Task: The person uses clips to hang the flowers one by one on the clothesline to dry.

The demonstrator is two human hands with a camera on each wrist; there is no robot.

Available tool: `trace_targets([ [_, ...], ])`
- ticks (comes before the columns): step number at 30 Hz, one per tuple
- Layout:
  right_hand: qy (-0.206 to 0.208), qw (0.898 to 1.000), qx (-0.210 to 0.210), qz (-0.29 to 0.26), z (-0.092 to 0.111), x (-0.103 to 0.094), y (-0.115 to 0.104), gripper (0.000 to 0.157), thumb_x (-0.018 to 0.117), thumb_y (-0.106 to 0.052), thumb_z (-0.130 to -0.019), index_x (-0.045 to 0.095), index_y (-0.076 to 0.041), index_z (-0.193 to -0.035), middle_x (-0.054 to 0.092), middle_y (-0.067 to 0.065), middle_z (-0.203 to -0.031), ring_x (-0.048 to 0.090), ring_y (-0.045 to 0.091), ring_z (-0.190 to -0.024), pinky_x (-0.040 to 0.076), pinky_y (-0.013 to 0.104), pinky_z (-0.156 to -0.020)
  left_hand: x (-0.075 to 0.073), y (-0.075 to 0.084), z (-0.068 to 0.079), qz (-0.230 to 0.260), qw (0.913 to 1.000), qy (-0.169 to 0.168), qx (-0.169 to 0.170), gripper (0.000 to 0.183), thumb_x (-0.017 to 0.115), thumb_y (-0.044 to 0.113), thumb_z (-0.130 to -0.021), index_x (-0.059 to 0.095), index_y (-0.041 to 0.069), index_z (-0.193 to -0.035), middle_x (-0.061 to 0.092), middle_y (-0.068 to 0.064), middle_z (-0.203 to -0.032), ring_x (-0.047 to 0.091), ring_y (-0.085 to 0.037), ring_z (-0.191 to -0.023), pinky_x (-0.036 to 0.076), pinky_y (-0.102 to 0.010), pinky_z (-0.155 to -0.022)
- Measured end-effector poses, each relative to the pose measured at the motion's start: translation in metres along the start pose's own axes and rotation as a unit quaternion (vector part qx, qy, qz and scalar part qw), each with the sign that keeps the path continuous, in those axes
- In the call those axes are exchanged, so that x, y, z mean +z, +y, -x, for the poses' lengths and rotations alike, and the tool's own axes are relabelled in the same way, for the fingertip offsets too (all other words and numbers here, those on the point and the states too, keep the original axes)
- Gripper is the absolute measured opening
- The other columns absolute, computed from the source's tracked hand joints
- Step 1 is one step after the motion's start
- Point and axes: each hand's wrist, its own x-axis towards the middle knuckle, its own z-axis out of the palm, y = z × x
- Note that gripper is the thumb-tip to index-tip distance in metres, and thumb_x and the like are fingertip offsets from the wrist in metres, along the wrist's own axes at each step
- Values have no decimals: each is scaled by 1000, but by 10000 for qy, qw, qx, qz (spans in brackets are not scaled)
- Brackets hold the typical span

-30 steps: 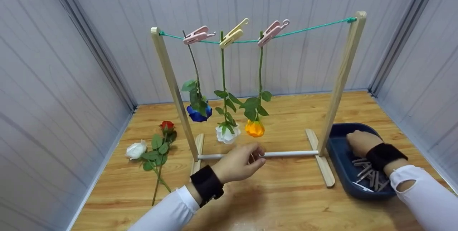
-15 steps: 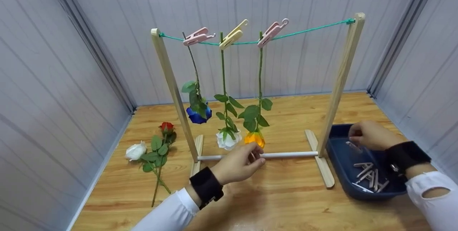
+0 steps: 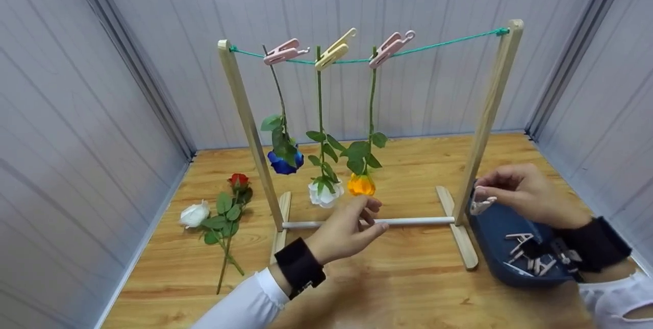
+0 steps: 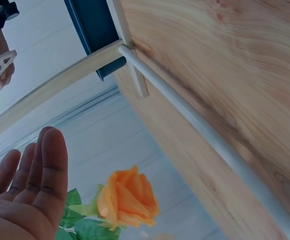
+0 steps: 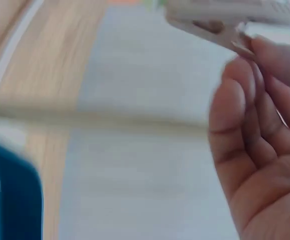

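Between thumb and fingers my right hand pinches a pale clothespin, held above the far part of the dark blue bin. The right wrist view shows the clothespin at the fingertips. My left hand holds nothing; its fingers are relaxed, in front of the white crossbar and below the orange rose. Hanging head down from the green cord are a blue rose, a white rose and the orange one, pinned by two pink clothespins and a yellow clothespin.
Left of the wooden frame, a red rose and another white rose lie on the wooden table. Several clothespins lie in the bin, which stands right of the frame's right post.
My right hand has risen out of the bin with a clothespin and turned toward the right post. The left hand has barely moved.
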Motion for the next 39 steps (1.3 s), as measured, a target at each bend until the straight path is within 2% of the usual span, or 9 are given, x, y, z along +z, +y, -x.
trace_targets([
  [3,389,9976,-296,-492,1,22,-12,13,70,22,-92,76,11,-97,80,-2,-86,75,4,-74,59,17,-65,2,4,0,131,9999,28,49,38,69,29,-109,61,6,-138,68,-11,-130,69,-12,-103,60,-26,-88],
  [5,695,9949,-391,-623,1,36,-18,16,70,22,-92,77,8,-97,81,-2,-86,75,5,-73,58,17,-64,3,7,-1,181,9997,36,134,37,67,27,-110,60,5,-140,68,-11,-130,68,-13,-103,58,-25,-87],
  [9,1210,9839,-529,-1208,0,62,-25,16,67,23,-92,75,11,-99,81,2,-88,76,8,-75,57,17,-64,4,12,-3,205,9990,51,393,35,64,24,-112,61,4,-140,69,-12,-128,68,-13,-103,59,-26,-88],
  [13,1497,9695,-343,-1909,1,87,-28,11,66,23,-94,71,16,-101,81,5,-89,76,11,-77,58,19,-65,5,18,-4,162,9981,-40,589,33,58,23,-114,60,3,-142,70,-13,-128,68,-13,-104,60,-26,-89],
  [18,1768,9587,184,-2219,3,111,-32,7,67,17,-97,67,21,-103,80,1,-89,76,12,-79,61,21,-70,7,25,-6,-10,9969,-285,735,37,50,22,-117,56,3,-148,69,-14,-132,69,-16,-108,59,-24,-92],
  [25,1970,9461,253,-2560,3,131,-33,7,67,15,-98,69,18,-105,79,-1,-94,74,8,-80,61,21,-70,14,31,-8,-523,9928,-463,971,41,46,21,-118,51,-1,-152,68,-15,-134,68,-11,-104,58,-19,-90],
  [31,2215,9394,175,-2612,3,141,-32,8,69,16,-96,72,17,-104,81,-3,-95,75,6,-83,61,19,-70,22,35,-8,-1025,9856,-266,1316,35,46,18,-118,55,1,-147,70,-10,-124,64,-11,-103,56,-21,-93],
  [36,2130,9442,-6,-2512,3,144,-29,15,69,18,-96,77,9,-105,81,-3,-97,76,6,-84,62,19,-71,23,34,-6,-1092,9827,-197,1482,29,45,16,-118,59,1,-140,71,-10,-117,63,-13,-99,55,-20,-89],
  [39,1879,9499,-271,-2482,4,142,-27,16,65,20,-97,75,13,-107,81,-2,-99,75,7,-86,61,19,-73,21,33,-5,-1100,9811,-241,1574,30,45,17,-118,60,2,-139,72,-10,-119,66,-15,-102,56,-22,-92],
])
